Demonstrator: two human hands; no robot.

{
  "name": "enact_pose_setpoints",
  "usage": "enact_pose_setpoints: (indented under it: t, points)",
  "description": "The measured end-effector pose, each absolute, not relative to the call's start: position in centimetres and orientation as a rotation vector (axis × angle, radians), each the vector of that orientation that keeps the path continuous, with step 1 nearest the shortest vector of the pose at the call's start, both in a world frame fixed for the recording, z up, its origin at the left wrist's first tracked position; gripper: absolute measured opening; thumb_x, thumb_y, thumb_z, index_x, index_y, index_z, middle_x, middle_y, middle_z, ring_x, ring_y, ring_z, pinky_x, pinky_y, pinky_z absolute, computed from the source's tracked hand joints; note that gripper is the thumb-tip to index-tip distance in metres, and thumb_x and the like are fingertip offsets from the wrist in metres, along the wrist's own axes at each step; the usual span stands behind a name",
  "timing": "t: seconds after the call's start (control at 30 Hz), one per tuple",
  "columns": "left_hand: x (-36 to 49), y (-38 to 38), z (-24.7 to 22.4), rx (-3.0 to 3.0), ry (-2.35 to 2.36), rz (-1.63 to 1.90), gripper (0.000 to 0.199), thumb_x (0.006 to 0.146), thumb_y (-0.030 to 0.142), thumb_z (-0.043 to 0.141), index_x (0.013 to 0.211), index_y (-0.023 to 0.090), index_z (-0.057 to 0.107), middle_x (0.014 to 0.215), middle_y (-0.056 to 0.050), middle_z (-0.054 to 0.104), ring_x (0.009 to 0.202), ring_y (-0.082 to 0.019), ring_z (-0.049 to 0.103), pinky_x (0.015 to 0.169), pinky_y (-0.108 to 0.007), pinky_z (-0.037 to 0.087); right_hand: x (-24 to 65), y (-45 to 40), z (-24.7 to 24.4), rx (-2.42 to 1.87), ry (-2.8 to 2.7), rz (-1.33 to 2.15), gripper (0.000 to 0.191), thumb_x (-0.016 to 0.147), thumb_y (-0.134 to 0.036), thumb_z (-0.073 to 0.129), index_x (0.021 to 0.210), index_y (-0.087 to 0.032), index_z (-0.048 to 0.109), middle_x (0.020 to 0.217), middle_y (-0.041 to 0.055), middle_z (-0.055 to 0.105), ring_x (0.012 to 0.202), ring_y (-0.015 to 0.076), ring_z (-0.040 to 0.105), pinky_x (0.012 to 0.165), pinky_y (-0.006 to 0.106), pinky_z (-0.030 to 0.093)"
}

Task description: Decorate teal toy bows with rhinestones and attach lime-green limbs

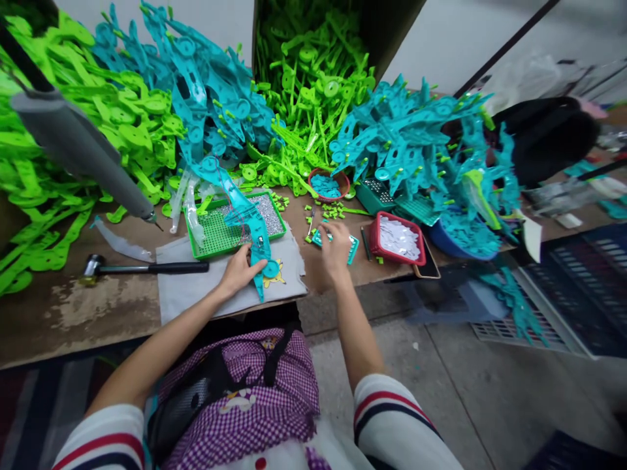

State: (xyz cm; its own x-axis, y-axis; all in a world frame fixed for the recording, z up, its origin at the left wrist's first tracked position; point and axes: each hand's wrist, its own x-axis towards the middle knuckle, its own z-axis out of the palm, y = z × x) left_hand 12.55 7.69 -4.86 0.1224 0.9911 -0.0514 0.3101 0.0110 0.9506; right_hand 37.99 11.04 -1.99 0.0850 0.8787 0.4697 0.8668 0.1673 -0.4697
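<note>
My left hand [236, 271] grips a long blue plastic piece [258, 238], thumb on top near its lower end. Thin red wires [226, 175] run along the piece. It slants over a green tray [208, 234] with small silvery metal parts and a grey cloth [183, 281]. To the right, my right hand [336, 249] reaches over a small teal tray [351, 249]. Its fingers are bent and drawn together at the tray; whatever is between them is too small or hidden to make out.
A grey powered screwdriver [83, 147] hangs at the left above a hammer [147, 267]. Heaps of lime-green parts [132, 124] and blue parts [396, 140] line the back. At the right are a red basket [396, 254] with white pieces and a blue basin [463, 251].
</note>
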Motion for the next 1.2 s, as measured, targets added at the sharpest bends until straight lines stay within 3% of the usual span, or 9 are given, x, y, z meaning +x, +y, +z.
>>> enact_pose_setpoints:
  t: [0.13,0.37,0.53,0.67,1.0,1.1,1.2]
  points:
    - [12.5,7.7,-4.9,1.498,1.365,0.920,0.053,0.070,0.039,0.076,0.114,0.016,0.059,0.098,-0.007,0.072,0.085,-0.024,0.069,0.081,-0.038,0.054,42.1,13.2,-1.9,-1.902,-1.810,0.030,0.027,0.093,-0.033,0.056,0.086,-0.014,0.073,0.096,0.0137,0.066,0.094,0.0251,0.057,0.086,0.045,0.045]
    - [12.5,7.8,-5.1,1.478,1.332,0.936,0.053,0.071,0.038,0.076,0.116,0.015,0.059,0.095,-0.007,0.072,0.087,-0.024,0.069,0.082,-0.038,0.055,40.9,13.0,-1.4,-1.756,-1.940,-0.030,0.014,0.085,-0.023,0.064,0.072,-0.020,0.068,0.089,0.0081,0.066,0.091,0.0239,0.058,0.086,0.045,0.044]
    - [12.5,7.7,-5.0,1.480,1.299,0.954,0.050,0.072,0.037,0.076,0.114,0.016,0.059,0.093,-0.005,0.072,0.086,-0.023,0.069,0.079,-0.035,0.055,33.7,11.5,-1.4,-1.219,-2.140,-0.060,0.014,0.092,-0.029,0.057,0.091,-0.023,0.070,0.098,0.0081,0.068,0.097,0.0222,0.061,0.087,0.041,0.046]
    - [12.6,7.7,-5.1,1.467,1.283,0.971,0.047,0.073,0.033,0.075,0.114,0.016,0.058,0.095,-0.005,0.072,0.079,-0.021,0.068,0.073,-0.033,0.055,29.6,11.8,-1.8,-0.975,-2.320,0.054,0.020,0.096,-0.025,0.049,0.094,-0.021,0.069,0.098,0.0097,0.070,0.093,0.0196,0.064,0.081,0.035,0.050]
    - [12.5,8.0,-5.8,1.445,1.236,0.988,0.047,0.074,0.036,0.077,0.112,0.016,0.058,0.091,-0.005,0.071,0.078,-0.020,0.067,0.072,-0.032,0.054,29.4,11.4,0.0,-1.124,-2.501,0.228,0.028,0.098,-0.022,0.042,0.106,-0.018,0.069,0.110,0.0130,0.069,0.101,0.0233,0.065,0.087,0.040,0.054]
    - [12.5,7.9,-5.5,1.466,1.269,0.987,0.046,0.074,0.036,0.076,0.112,0.017,0.059,0.091,-0.004,0.071,0.079,-0.020,0.067,0.074,-0.032,0.055,29.0,8.8,-1.3,-1.246,-2.352,0.290,0.036,0.095,-0.016,0.042,0.124,-0.021,0.064,0.127,0.0130,0.064,0.119,0.0246,0.060,0.102,0.045,0.050]
    - [12.6,7.8,-5.2,1.481,1.265,0.966,0.048,0.075,0.037,0.075,0.114,0.016,0.058,0.091,-0.005,0.071,0.079,-0.021,0.068,0.074,-0.033,0.055,29.1,6.6,-2.2,-1.310,-2.125,0.418,0.044,0.096,-0.024,0.044,0.139,-0.026,0.052,0.142,0.0117,0.055,0.134,0.0257,0.050,0.111,0.051,0.044]
